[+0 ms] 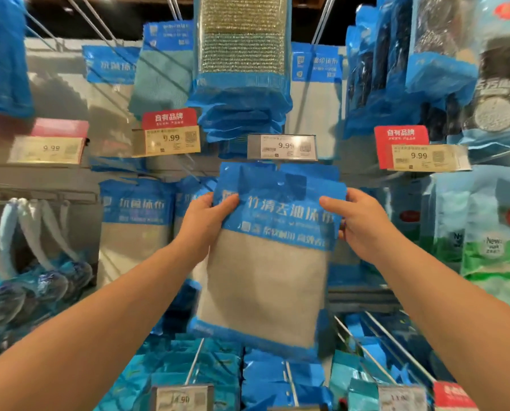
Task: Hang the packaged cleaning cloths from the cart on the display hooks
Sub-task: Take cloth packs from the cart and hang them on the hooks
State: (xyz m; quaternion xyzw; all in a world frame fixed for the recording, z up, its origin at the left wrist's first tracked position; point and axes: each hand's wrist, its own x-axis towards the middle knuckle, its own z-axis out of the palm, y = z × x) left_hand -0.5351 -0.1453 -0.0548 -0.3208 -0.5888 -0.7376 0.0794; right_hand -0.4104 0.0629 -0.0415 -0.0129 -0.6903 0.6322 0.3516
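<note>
Head camera view: we stand close to a shop display of hanging cleaning goods, with both bare arms reaching up and forward. We hold one packaged cleaning cloth (268, 262) upright between our hands, in front of the middle of the display. Its top is a blue printed band with white lettering, its lower part shows a pale grey cloth, and it tilts slightly to the left. Our left hand (201, 223) grips the upper left edge of the pack, thumb curled over the blue front and the other fingers hidden behind it. Our right hand (357, 221) pinches the upper right edge, thumb pressed on the front and fingers wrapped round the back. The pack's top edge sits just below a white price tag (281, 147) reading 9.99, which stands at the end of a display hook; we cannot tell whether the pack is on the hook. More blue cloth packs (136, 212) hang to the left, and a pack of scouring pads (241, 40) hangs above. Green and white packets (493, 241) hang at the far right.
</note>
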